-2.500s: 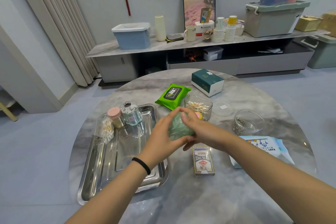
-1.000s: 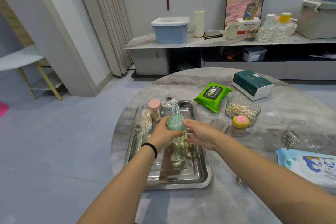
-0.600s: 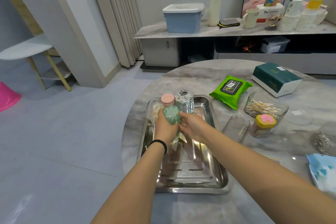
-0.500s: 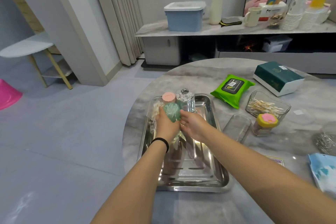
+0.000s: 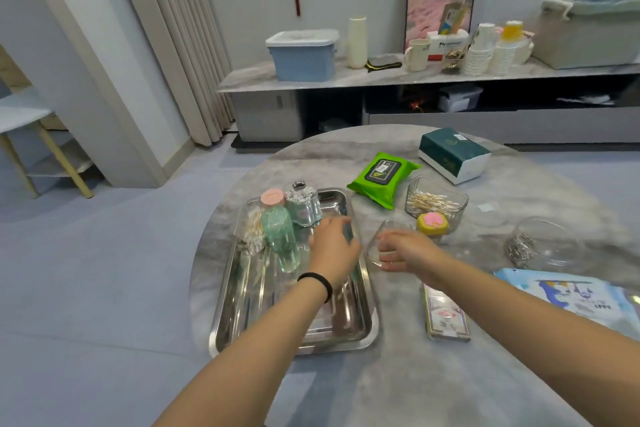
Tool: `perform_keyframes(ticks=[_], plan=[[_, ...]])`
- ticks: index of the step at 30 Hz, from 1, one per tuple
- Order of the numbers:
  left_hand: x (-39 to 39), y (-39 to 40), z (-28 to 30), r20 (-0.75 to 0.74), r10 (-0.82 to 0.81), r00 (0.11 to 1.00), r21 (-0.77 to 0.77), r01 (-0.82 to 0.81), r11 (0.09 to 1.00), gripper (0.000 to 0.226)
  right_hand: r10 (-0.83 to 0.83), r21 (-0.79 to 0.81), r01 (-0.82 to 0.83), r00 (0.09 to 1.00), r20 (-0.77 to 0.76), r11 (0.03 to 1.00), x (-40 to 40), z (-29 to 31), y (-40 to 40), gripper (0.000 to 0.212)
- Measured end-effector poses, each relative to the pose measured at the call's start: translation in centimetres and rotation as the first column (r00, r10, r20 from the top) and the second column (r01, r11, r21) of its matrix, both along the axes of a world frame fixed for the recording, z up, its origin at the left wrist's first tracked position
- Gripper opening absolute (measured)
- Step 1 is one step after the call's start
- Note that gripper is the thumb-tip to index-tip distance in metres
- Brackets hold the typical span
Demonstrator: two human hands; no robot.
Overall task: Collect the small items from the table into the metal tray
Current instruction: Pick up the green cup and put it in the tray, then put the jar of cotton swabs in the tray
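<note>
The metal tray (image 5: pixel 366 291) lies at the left of the round marble table. At its far end stand a green-topped jar (image 5: pixel 278 236), a pink-lidded jar (image 5: pixel 272 198), a clear jar of white bits (image 5: pixel 303 204) and a clear holder of cotton swabs (image 5: pixel 252 229). My left hand (image 5: pixel 332 246) hovers over the tray just right of the green jar, fingers relaxed and holding nothing. My right hand (image 5: pixel 405 250) is off the tray's right rim, its fingers curled round a clear glass cup (image 5: pixel 384 229) lying on the table.
Right of the tray are a yellow jar with a pink lid (image 5: pixel 432 222), a glass dish of swabs (image 5: pixel 434 201), a green wipes pack (image 5: pixel 382 178), a green box (image 5: pixel 453 154), a glass bowl of clips (image 5: pixel 543 243), a card deck (image 5: pixel 446 317) and a blue wipes pack (image 5: pixel 571 298).
Both hands carried the green-topped jar into the tray and let it go. My left hand drew back to the right; my right hand moved off the tray onto the clear glass cup.
</note>
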State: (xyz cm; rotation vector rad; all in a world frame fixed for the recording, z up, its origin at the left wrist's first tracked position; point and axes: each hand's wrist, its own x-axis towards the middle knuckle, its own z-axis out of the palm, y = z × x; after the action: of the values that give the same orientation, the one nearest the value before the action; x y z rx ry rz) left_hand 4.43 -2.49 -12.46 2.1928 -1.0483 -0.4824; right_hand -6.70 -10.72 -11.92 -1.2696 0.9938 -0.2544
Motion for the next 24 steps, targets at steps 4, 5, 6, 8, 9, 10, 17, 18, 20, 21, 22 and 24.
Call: perform_keyframes(ticks=[4,5,6,8,9,10,17,18,20,21,22,24], plan=[[-3.3,-2.6,-1.2,-0.069,-0.119,0.991,0.108,0.126,0.986,0.042,-0.020,-0.018,0.019,0.997,-0.073,1.000,-4.9,1.4,-1.5,0.030],[-3.9,-3.4,-1.6,-0.060,-0.135,0.989,0.136,0.142,0.981,0.044,-0.023,-0.031,0.020,0.997,-0.079,0.999,-6.0,1.4,-2.0,0.036],[-4.3,-4.1,-2.0,-0.040,-0.145,0.989,0.168,0.150,0.974,0.045,-0.031,-0.030,0.029,0.996,-0.082,0.999,-6.8,1.4,-2.2,0.039],[-4.7,-5.5,-2.6,0.035,-0.172,0.984,0.233,0.160,0.959,0.047,-0.049,-0.021,0.047,0.995,-0.084,0.999,-8.0,1.6,-2.5,0.029],[-4.8,-6.1,-2.9,0.083,-0.192,0.978,0.272,0.163,0.948,0.047,-0.055,-0.020,0.053,0.994,-0.091,0.998,-8.2,1.7,-2.7,0.018],[-4.9,-6.8,-3.3,0.132,-0.213,0.968,0.313,0.163,0.935,0.048,-0.071,-0.020,0.069,0.993,-0.095,0.997,-8.4,1.7,-3.1,0.013],[-4.6,-9.4,-5.8,0.360,-0.237,0.902,0.416,0.072,0.906,0.046,-0.143,0.033,0.145,0.988,-0.059,0.989,-7.3,1.6,-5.7,0.013],[-4.6,-9.5,-6.0,0.387,-0.238,0.891,0.415,0.062,0.908,0.043,-0.141,0.034,0.143,0.988,-0.064,0.989,-7.3,1.5,-5.8,0.013],[-4.2,-9.8,-6.1,0.405,-0.249,0.880,0.420,0.063,0.906,0.036,-0.142,0.026,0.144,0.988,-0.069,0.989,-7.3,1.3,-6.0,0.013],[-4.1,-9.8,-6.0,0.409,-0.260,0.874,0.429,0.067,0.901,0.033,-0.146,0.021,0.147,0.987,-0.070,0.989,-7.3,1.2,-6.0,0.014],[-4.0,-9.9,-5.9,0.415,-0.271,0.869,0.437,0.071,0.897,0.031,-0.149,0.016,0.151,0.986,-0.068,0.988,-7.3,1.3,-5.9,0.014],[-3.9,-9.9,-5.5,0.413,-0.277,0.867,0.444,0.073,0.893,0.029,-0.152,0.006,0.152,0.987,-0.058,0.988,-7.3,1.4,-5.8,0.015]])
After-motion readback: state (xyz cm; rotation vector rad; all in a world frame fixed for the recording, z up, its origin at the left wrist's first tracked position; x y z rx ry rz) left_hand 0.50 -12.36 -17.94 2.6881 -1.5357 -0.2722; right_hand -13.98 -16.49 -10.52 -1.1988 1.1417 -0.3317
